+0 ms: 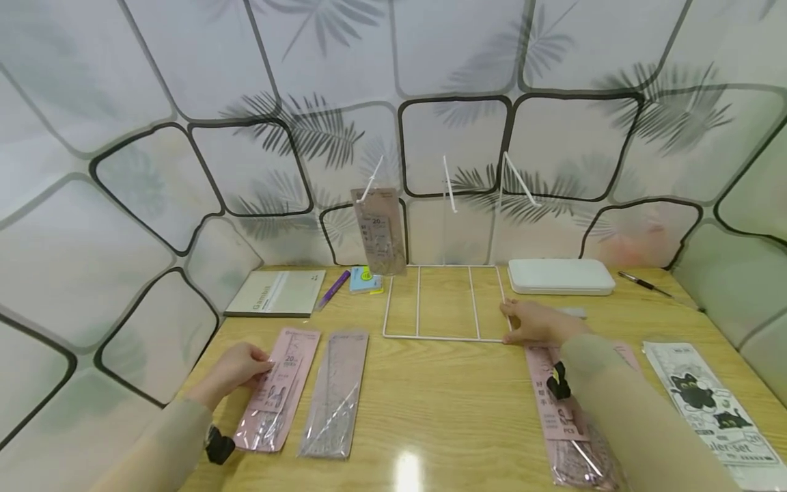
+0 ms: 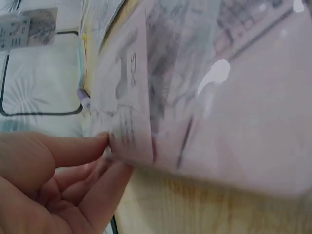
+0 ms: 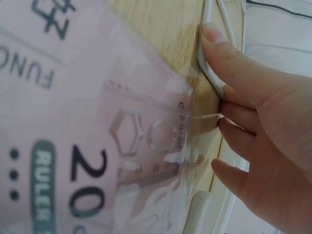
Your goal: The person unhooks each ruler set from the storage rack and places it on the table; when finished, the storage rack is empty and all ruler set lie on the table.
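My left hand pinches the left edge of a pink ruler set packet between thumb and fingers. In the left wrist view the clear wrap of this packet shines. A second ruler set packet, greyer, lies just right of it. At the front right corner of a white wire display rack, my right hand grips the frame, the thumb on the wire in the right wrist view. One ruler set packet hangs on the rack's left hook. Beneath my right forearm lie more pink packets, partly hidden.
A notebook, a purple pen and a blue sticky-note pad lie at the back left. A white case and a black pen are at the back right. A cat-print ruler set packet lies far right.
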`<state>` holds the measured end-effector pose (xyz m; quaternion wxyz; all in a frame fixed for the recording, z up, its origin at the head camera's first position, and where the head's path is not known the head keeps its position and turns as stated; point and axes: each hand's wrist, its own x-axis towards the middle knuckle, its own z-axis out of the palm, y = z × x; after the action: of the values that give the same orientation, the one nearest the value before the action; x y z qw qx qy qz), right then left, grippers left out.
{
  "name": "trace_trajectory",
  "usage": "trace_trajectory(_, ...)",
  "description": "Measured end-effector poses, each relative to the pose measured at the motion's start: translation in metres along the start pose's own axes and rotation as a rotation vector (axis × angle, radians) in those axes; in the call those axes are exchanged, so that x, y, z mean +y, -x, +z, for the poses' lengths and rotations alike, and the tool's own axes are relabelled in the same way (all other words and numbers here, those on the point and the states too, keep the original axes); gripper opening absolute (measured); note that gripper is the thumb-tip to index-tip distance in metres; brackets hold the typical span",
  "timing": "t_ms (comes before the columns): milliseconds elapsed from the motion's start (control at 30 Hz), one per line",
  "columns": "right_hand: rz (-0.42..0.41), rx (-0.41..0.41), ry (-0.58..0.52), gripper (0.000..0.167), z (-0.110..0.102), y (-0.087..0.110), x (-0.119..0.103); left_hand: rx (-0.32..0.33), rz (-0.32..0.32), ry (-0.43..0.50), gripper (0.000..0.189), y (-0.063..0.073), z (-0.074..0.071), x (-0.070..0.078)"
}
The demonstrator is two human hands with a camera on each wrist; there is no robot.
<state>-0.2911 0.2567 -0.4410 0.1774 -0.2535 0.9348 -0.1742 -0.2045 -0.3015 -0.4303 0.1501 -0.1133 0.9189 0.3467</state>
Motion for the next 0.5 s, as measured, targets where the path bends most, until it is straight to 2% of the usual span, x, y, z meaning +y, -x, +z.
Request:
trace_trajectory(200, -0.017, 0.019, -0.008, 0.086, -0.001, 0.005, -0.002, 0.060, 0.036, -0.128, 0.016, 0.002, 0.000, 0.006)
trace_trajectory(367, -0.003, 0.007, -0.019, 0.086, 0.000, 0.004, -0.002, 0.065, 0.066, -0.189, 0.015, 0.003, -0.001, 0.005)
trace_trajectory(433, 0.007, 0.000, -0.022, 0.086, 0.000, 0.003, -0.002, 0.061, 0.097, -0.254, 0.019, 0.002, -0.006, 0.006)
trace_trajectory(500, 0.011, -0.005, -0.026, 0.087, 0.000, 0.002, -0.002, 0.050, 0.136, -0.314, 0.026, 0.002, -0.017, 0.014)
